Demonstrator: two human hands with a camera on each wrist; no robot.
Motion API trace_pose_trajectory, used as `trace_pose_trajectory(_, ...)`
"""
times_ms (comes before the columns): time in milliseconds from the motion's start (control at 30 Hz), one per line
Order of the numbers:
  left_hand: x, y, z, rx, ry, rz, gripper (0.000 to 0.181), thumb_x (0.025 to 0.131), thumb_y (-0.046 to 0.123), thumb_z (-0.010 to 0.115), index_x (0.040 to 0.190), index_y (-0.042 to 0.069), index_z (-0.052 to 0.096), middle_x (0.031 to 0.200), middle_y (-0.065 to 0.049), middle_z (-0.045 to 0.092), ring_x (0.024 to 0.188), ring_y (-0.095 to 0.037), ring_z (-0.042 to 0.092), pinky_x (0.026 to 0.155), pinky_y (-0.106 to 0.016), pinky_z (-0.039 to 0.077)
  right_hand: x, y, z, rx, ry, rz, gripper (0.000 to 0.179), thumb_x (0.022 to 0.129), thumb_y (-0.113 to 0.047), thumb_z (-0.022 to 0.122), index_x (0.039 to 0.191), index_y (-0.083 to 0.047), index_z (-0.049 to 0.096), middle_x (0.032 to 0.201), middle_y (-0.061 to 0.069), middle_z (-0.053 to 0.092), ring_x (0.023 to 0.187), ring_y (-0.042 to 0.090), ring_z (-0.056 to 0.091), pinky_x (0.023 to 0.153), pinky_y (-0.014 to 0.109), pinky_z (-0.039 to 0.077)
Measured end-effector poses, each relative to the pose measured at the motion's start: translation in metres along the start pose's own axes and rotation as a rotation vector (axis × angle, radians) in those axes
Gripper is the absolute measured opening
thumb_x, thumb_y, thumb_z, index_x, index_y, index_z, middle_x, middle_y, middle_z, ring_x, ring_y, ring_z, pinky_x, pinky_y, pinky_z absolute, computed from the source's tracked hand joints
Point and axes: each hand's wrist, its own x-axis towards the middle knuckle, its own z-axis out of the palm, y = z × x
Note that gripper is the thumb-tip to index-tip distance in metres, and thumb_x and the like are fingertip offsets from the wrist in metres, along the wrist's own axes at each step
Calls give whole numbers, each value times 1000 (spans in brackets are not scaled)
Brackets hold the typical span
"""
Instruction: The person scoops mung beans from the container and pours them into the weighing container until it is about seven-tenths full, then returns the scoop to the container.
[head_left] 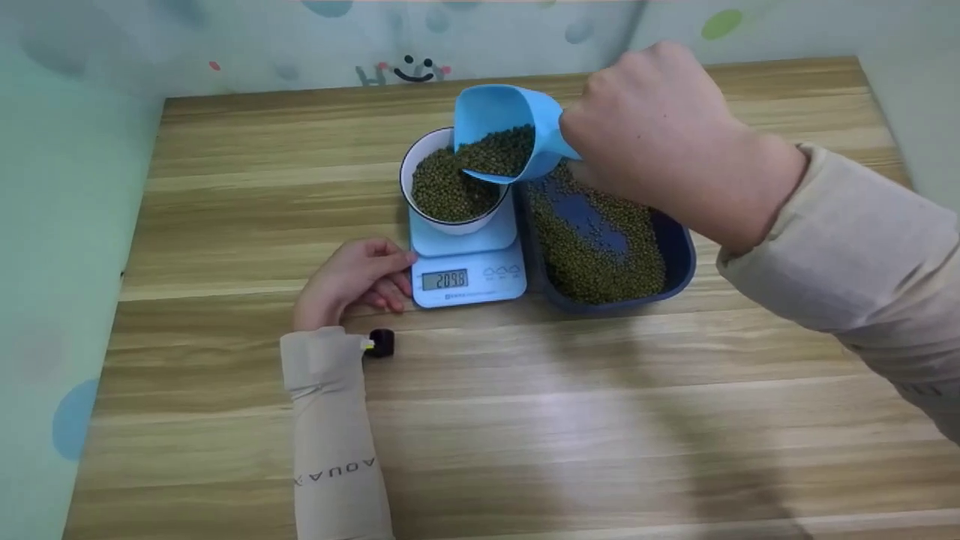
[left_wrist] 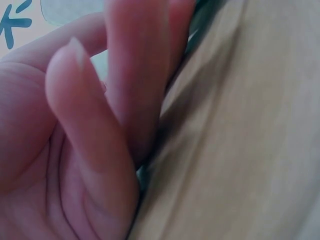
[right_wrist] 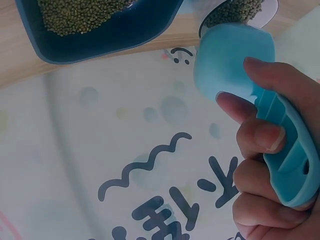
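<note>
My right hand (head_left: 652, 135) grips the handle of a blue scoop (right_wrist: 235, 57), its fingers wrapped round it. The scoop is tilted over a white bowl with a dark rim (head_left: 406, 184). Small green mung beans (head_left: 499, 150) lie in its mouth and meet those heaped in the bowl. Beneath the bowl is a light-blue kitchen scale (head_left: 469, 289), its display reading what looks like 209.8. At the scale's left edge rests my left hand (head_left: 360, 274), thumb and fingertips touching its side. In the left wrist view the relaxed fingers (left_wrist: 95, 120) lie against the tabletop, mostly hiding the scale.
Right beside the scale stands a dark blue tub (head_left: 679, 259) of mung beans, its bottom showing through in places. A small black object (head_left: 382, 343) sits by the left cuff. The wooden table (head_left: 247, 195) backs onto a patterned wall covering (head_left: 510, 37).
</note>
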Motion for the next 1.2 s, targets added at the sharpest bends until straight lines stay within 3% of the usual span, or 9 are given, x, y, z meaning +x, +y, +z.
trace_pose_trajectory(200,-3,-4,-3,6,-21,1,33,88,29,58,100,-1,52,84,-18,63,56,-19,62,50,-27,50,1,-5,-6,-43,-31,17,33,77,-19,49,47,-12,37,46,1,34,43,16,27,34,30,22)
trace_pose_trajectory(467,-8,-22,-23,63,5,-39,39,86,35,58,103,1,51,89,-18,63,60,-20,63,54,-29,51,11,-23,-11,-43,-112,26,26,76,-6,40,50,-11,40,48,0,35,44,14,28,38,26,22)
trace_pose_trajectory(667,-9,-52,-35,53,41,-41,46,83,41,60,104,1,51,88,-16,63,61,-21,63,53,-29,51,22,-36,-10,-17,-78,-13,27,74,-1,38,50,-11,40,48,0,34,45,14,27,38,27,22)
trace_pose_trajectory(800,-14,-65,-38,61,74,-36,48,82,42,60,103,0,52,85,-16,64,59,-20,63,51,-28,50,25,-43,-9,8,-32,-36,28,74,1,38,49,-11,37,49,0,30,46,14,24,38,27,21)
trace_pose_trajectory(1200,-10,-59,-32,22,88,-17,43,82,39,62,100,1,55,83,-16,64,57,-21,63,46,-26,48,22,-43,-14,-5,-11,-47,29,73,2,41,47,-10,40,46,1,35,44,15,28,37,28,24)
